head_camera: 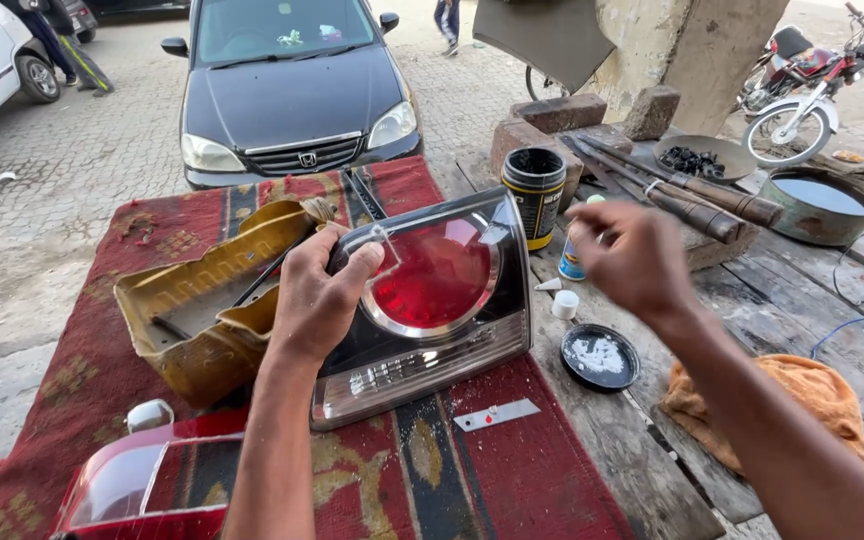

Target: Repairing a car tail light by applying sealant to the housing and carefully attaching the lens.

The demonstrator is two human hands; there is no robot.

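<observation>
So the left hand is clamped over the top left edge of a car tail light unit with a round red lens and a chrome ring, fingers curled onto the clear cover, and the unit sits tilted up on a red patterned rug spread over a rough wooden workbench. The right hand hangs over the bench just right of the light, fingers loosely curled; it's blurry, so I can't tell if it's pinching anything. If you're holding a lens like this, I'd say keep that left grip firm on the housing edge and off the clear face, so it doesn't rock or smudge. Containers: a black tub with a yellow label stands open behind the light, looks dark inside, contents unclear. A small black lid near the light has white powder in it. Next to that are a little white cap and a small squeeze bottle. Further back, a round metal pan holds dark lumps, and a grey basin has murky liquid.
</observation>
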